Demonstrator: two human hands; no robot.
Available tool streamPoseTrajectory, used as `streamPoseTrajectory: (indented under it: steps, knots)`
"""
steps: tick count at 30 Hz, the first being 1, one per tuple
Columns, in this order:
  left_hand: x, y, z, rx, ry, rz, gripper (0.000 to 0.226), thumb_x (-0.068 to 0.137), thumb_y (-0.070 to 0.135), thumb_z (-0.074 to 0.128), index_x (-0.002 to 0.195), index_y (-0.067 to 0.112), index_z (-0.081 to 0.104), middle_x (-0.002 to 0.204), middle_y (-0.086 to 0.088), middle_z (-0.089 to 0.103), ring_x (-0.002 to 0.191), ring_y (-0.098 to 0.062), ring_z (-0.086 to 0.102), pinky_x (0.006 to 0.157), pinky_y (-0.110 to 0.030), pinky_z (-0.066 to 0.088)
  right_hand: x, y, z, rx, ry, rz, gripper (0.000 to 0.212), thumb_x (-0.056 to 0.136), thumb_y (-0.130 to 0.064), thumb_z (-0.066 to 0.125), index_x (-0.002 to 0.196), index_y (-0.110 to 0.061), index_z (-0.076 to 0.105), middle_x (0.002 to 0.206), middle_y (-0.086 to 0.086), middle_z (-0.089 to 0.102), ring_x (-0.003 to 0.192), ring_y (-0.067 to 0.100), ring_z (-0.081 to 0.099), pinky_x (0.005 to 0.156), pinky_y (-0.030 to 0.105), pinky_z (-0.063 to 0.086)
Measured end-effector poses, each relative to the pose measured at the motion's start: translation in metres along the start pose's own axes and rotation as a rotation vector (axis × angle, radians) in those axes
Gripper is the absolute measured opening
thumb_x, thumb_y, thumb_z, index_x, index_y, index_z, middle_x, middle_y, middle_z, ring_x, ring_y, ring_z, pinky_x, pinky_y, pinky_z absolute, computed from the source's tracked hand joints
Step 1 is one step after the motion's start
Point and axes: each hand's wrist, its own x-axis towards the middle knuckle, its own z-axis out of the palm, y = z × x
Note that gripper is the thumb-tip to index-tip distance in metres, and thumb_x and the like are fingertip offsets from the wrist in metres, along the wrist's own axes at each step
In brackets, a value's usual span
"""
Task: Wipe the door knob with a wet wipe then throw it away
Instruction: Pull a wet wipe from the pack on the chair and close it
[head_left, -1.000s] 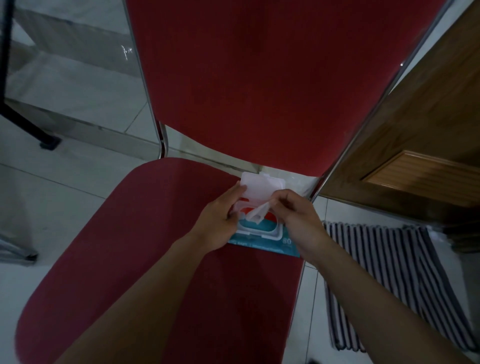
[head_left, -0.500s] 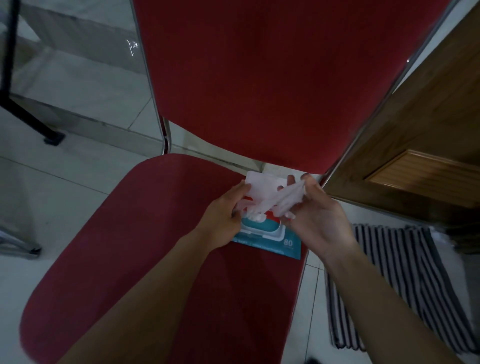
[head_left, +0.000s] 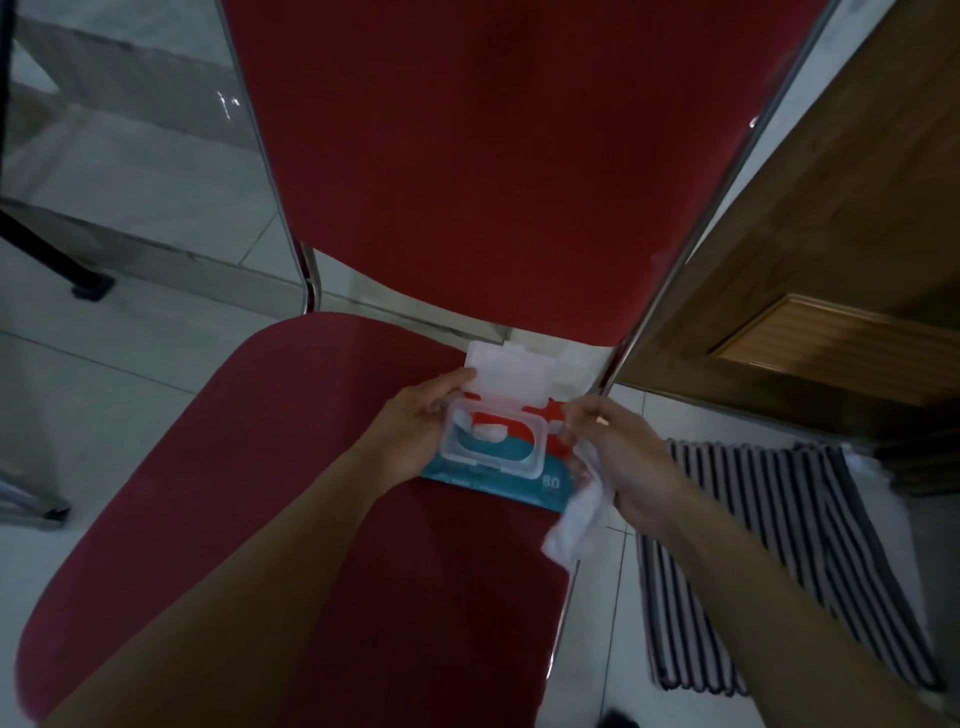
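Red fabric fills most of the frame: a chair (head_left: 426, 545) with a broad seat at the centre and a tall back above it, edged by chrome tubes. We see a brown wooden door (head_left: 841, 270) at the upper right, and a black-and-white striped mat (head_left: 769, 561) on the pale tiled floor (head_left: 83, 395) at the lower right. A wet wipe pack (head_left: 498, 457), teal and red, lies at the rear of the seat, its white lid (head_left: 506, 376) flipped up. Our left hand (head_left: 415, 431) steadies the pack's left edge, fingers curled against the lid. Our right hand (head_left: 618, 457), just right of the pack, has its grip pinching a white wet wipe (head_left: 576, 525) that hangs crumpled below it.
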Motion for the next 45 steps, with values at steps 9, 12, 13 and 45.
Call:
streamPoseTrajectory:
  steps: [9,12,13,45]
  knots:
    - [-0.002,0.005,0.017,0.153,0.206,0.073,0.044,0.080,0.009,0.064,0.122,0.018,0.054,0.121,-0.001,0.061,0.105,-0.003,0.054,0.079,-0.002,0.039,0.001,0.022,0.011,-0.432,-0.059,-0.139,0.031,0.087,0.003,0.041,0.097,-0.022,0.056,0.068,-0.002,0.050,0.039,-0.003,0.047,0.037,0.010,0.031]
    - [-0.001,0.008,0.029,0.164,0.295,0.077,0.045,0.076,0.008,0.068,0.118,0.016,0.055,0.120,-0.004,0.059,0.105,-0.009,0.056,0.085,-0.018,0.041,-0.002,0.020,0.011,-0.512,-0.067,-0.183,0.031,0.087,0.002,0.042,0.105,-0.020,0.056,0.070,-0.002,0.052,0.046,-0.001,0.049,0.040,0.010,0.034]
    - [0.000,0.009,0.030,0.154,0.304,0.067,0.044,0.076,0.008,0.067,0.118,0.016,0.055,0.121,-0.004,0.059,0.104,-0.009,0.056,0.085,-0.019,0.042,-0.003,0.020,0.011,-0.588,-0.069,-0.247,0.032,0.088,0.000,0.042,0.109,-0.019,0.055,0.077,-0.001,0.055,0.059,0.003,0.053,0.046,0.008,0.037]
    - [0.006,0.011,0.007,-0.129,0.218,0.095,0.034,0.083,-0.009,0.053,0.107,0.012,0.066,0.105,0.004,0.059,0.086,-0.005,0.059,0.074,-0.011,0.052,0.002,0.008,0.038,-1.075,-0.189,-0.441,0.046,0.076,-0.036,0.069,0.116,-0.021,0.053,0.106,0.002,0.024,0.093,0.021,0.045,0.080,0.031,0.046]
